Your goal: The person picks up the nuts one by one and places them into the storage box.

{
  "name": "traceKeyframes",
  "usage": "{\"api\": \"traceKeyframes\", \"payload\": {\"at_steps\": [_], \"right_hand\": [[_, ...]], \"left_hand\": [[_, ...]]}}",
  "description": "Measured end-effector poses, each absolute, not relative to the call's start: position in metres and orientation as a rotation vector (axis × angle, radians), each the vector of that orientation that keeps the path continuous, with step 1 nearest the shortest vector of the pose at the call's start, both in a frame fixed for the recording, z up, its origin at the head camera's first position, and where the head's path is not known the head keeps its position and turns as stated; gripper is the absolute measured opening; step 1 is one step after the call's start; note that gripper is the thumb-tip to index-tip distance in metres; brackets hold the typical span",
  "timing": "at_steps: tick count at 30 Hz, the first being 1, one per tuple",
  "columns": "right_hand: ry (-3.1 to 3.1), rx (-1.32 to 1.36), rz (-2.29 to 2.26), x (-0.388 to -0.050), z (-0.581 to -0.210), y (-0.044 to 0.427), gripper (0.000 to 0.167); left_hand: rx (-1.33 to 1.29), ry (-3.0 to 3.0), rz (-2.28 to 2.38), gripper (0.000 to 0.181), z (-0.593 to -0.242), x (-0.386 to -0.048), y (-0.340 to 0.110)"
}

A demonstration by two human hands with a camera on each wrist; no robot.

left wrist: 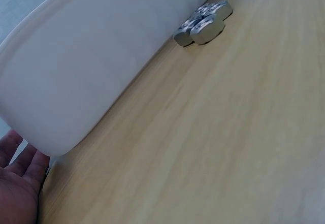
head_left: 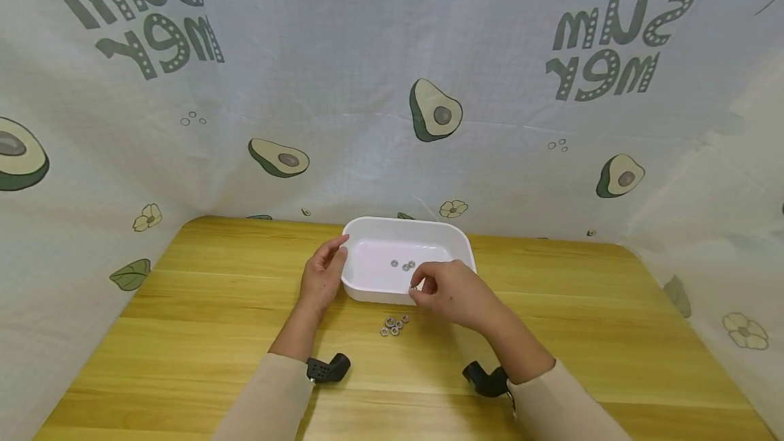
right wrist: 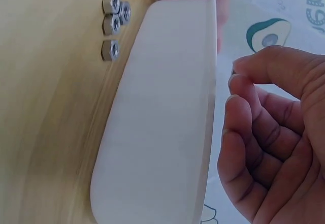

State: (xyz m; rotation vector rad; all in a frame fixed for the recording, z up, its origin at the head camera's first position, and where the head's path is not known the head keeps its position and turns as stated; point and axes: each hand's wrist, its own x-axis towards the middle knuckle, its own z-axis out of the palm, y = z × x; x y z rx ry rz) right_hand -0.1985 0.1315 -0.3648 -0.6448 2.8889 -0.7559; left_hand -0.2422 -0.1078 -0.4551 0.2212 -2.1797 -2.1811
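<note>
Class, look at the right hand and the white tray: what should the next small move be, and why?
Probably lower the pinched nut into the white tray and release it: the right hand holds it at the near side, three nuts lie inside, and the left hand touches the tray's end.

Room above tray (head_left: 398,230) middle; left hand (head_left: 321,281) blocks left end, right hand (head_left: 458,293) front rim (head_left: 375,290).

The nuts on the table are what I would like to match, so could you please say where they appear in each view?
Head: nuts below picture centre, in front of the tub.
Left wrist: nuts near the top, right of centre.
Right wrist: nuts at upper left.
Shared landmark: the tub, in all three views.
</note>
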Motion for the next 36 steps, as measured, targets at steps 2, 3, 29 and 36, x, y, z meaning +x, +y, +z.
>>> {"api": "traceKeyframes", "payload": {"at_steps": [2,3,29,36], "right_hand": [[2.889,-0.637,-0.756,-0.204,-0.364,0.132,0.004],[2.889,-0.63,-0.758,-0.207,-0.363,0.133,0.004],[2.946,-0.46,-0.626,-0.273,-0.383,0.124,0.012],[2.916,-0.349,-0.607,-0.282,-0.394,0.119,0.012]], "left_hand": [[0.223,-2.179,-2.18,0.036,-0.455,-0.242,-0.108],[0.222,-2.18,-2.179,0.036,-0.455,-0.242,-0.108],[0.215,-2.17,-2.171,0.035,-0.456,-0.243,-0.108],[0.203,-2.156,-2.176,0.036,-0.457,-0.243,-0.107]]}}
